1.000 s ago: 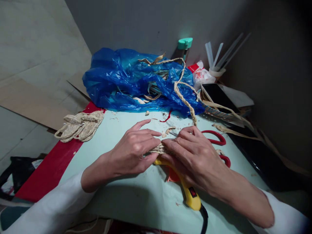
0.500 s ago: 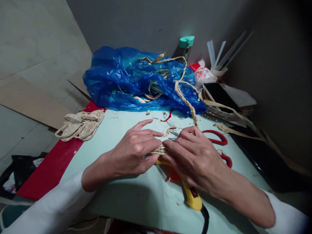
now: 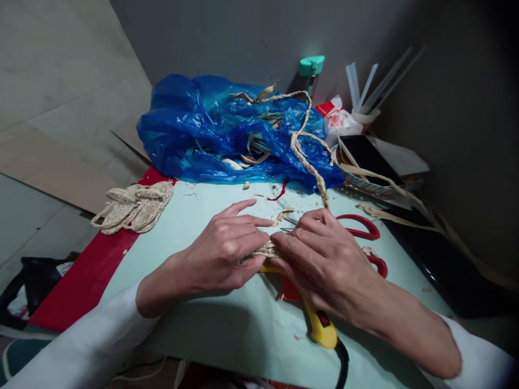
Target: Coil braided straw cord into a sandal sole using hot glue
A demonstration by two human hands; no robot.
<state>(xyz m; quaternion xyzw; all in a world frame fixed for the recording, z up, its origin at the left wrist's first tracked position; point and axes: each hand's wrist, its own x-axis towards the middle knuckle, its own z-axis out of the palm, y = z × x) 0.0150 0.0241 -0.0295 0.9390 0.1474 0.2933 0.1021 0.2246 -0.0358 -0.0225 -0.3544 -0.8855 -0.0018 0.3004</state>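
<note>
— Between the 2 hands, right where the fingertips are meeting, a small braided straw piece [image 3: 265, 249] is getting pinched. The left hand [image 3: 219, 254] is gripping its near end with thumb and curled fingers, index finger sticking out straight past it. The right hand [image 3: 324, 259] is clamping down on the other end, fingers lying flat over it.

— Nice. What's sitting under the right hand?

— That's a yellow glue gun [image 3: 320, 327], lying under the right palm and wrist with its black cable trailing back toward the person. Red scissors [image 3: 360, 229] are lying just past the right knuckles, on the outer side. Everything's resting on a pale green mat [image 3: 227, 335].

— And beyond the hands?

— A braided cord [image 3: 308, 162] is starting just beyond the right fingers and running up over a blue plastic bag [image 3: 211, 129], which is slumping well beyond both hands. Out past the left hand's outer side, well apart from it, a coiled bundle of braid [image 3: 133, 208] is sitting at the mat's edge.
</note>
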